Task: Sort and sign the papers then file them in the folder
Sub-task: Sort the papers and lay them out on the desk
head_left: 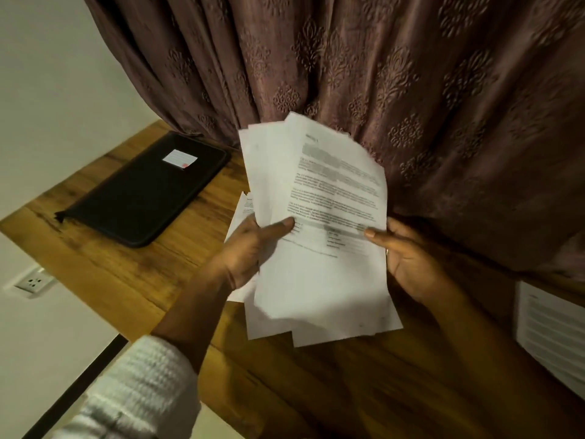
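Parked at ten o'clock of the papers (332, 191), flat and shut on the table (126, 280): black folder (142, 188), probably awaiting filing. Gripping the fanned sheets with left hand (250, 248), thumb over the front, splayed likely for sorting; pinching their three o'clock edge with right hand (411, 264).
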